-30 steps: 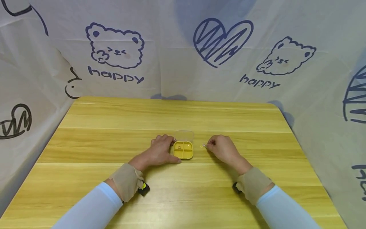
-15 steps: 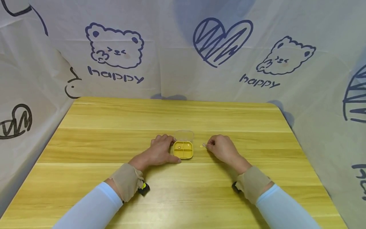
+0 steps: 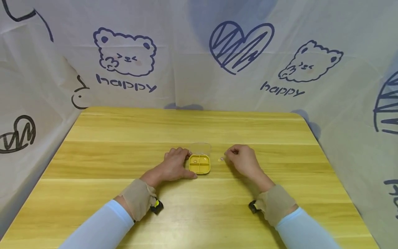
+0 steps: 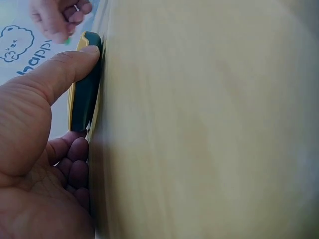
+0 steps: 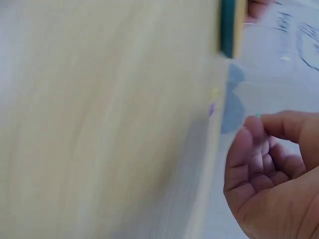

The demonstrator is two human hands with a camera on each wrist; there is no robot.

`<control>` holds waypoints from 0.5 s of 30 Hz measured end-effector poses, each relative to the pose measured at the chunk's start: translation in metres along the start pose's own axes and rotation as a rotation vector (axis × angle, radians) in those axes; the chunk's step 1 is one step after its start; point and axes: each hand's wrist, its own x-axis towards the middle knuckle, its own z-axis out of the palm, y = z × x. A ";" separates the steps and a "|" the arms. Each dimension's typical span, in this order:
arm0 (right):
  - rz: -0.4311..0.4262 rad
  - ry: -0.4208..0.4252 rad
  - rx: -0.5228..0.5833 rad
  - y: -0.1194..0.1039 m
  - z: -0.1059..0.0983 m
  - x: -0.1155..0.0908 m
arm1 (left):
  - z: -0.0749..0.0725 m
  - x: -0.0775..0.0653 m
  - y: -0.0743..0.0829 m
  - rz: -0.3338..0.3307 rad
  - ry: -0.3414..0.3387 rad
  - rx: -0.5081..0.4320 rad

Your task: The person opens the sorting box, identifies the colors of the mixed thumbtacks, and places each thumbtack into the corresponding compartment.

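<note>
A small yellow pill box (image 3: 199, 165) with several compartments lies on the table, its clear lid (image 3: 200, 148) swung back. A tiny round piece (image 3: 195, 161) sits in the far left compartment. My left hand (image 3: 174, 165) holds the box from the left, thumb along the near side and fingers toward the far side. In the left wrist view the thumb presses the dark green outer wall of the box (image 4: 85, 94). To the right, my right hand (image 3: 244, 159) is raised a little, pinching a tiny green piece (image 5: 257, 115) between thumb and index fingertips.
On the table between box and right hand lie a tiny purple piece (image 3: 222, 158) and a tiny yellow piece (image 3: 219, 160). The wooden table (image 3: 124, 124) ends at a white cloth backdrop (image 3: 186, 69) with drawn bears and a heart.
My right hand has risen slightly away from the small pieces on the table, now with the green piece between its fingertips. The left hand and the box stay in place.
</note>
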 end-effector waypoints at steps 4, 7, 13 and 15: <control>0.101 0.032 0.413 -0.004 0.001 -0.003 | 0.001 0.000 -0.001 -0.001 0.005 -0.004; 0.211 0.037 0.742 -0.006 0.004 -0.006 | 0.002 0.000 -0.002 0.002 0.011 -0.007; 0.376 -0.023 1.362 -0.005 0.011 -0.009 | 0.004 0.000 -0.001 0.008 0.017 -0.001; 0.412 -0.061 1.530 -0.003 0.013 -0.010 | 0.003 0.001 0.000 0.010 0.017 0.004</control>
